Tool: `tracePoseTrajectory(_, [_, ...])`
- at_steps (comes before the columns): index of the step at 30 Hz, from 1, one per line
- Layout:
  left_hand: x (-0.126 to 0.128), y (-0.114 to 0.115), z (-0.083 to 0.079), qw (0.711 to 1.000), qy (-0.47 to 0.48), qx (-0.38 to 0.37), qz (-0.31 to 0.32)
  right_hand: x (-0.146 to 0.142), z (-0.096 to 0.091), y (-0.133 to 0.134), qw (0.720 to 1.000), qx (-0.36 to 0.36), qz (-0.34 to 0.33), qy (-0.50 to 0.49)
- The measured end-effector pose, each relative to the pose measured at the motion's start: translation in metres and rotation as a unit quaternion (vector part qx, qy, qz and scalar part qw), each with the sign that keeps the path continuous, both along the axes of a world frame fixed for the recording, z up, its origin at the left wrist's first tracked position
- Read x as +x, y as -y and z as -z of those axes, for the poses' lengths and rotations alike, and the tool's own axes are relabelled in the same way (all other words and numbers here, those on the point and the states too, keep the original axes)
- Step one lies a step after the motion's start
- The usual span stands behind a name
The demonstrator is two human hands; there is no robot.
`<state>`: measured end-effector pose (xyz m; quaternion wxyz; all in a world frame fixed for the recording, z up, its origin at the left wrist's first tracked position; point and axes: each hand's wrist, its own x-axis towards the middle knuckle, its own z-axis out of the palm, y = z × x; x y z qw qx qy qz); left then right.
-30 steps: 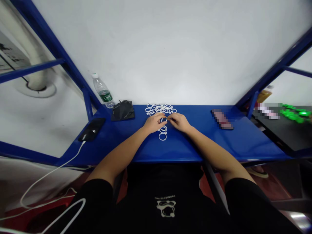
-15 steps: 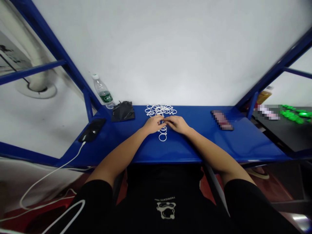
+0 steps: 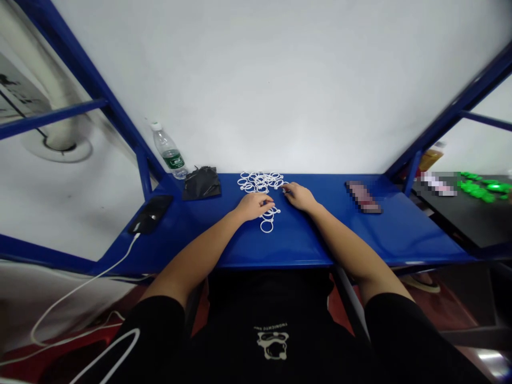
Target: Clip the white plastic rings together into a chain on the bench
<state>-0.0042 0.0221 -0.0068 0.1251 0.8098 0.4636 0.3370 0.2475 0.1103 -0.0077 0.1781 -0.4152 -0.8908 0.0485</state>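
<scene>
- Since the earlier frame, the bare right hand [image 3: 299, 197] parts from the bare left hand [image 3: 253, 206] and shifts to the right edge of the rings.
- Table: a glossy blue, flat-topped table [image 3: 288, 245], bearing all the rings.
- Left rear: a clear plastic bottle with a green label [image 3: 171, 152] stands beside a crumpled black plastic-looking pouch [image 3: 202, 183].
- Hands: apart from each other. The left bends thumb and fingers over the nearer rings; whether it grips one cannot be told. The right has its fingertips at a ring; whether they pinch it cannot be told.
- Heap: thin white round rings [image 3: 262, 180], overlapping near the wall.
- Column: a few overlapping white rings with small knobs [image 3: 267, 220], nearer the person.
- Handling, as judged: pinching one ring by its rim, while steadying the column, should avoid snagging its neighbours.
</scene>
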Motion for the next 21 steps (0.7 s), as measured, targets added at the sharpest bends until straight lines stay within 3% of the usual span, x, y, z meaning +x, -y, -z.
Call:
tracePoseTrajectory(6, [-0.002,-0.001,0.000,1.000,-0.007,-0.008,-0.009,0.005,-0.003,0.002,0.997,0.008,-0.068,-0.020])
tracePoseTrajectory(11, [-0.002,-0.003,0.003,0.999,0.001,-0.001,-0.037,-0.006,-0.016,0.022,0.979,0.004,-0.145,-0.141])
tracePoseTrajectory(16, [-0.004,-0.003,0.004,0.998,-0.021,0.048,-0.028,-0.022,-0.024,0.044,0.961,-0.008,-0.206,-0.184])
tracePoseTrajectory(21, [-0.004,-0.001,0.004,0.993,-0.052,0.104,-0.012,-0.028,-0.021,0.048,0.952,-0.033,-0.212,-0.217])
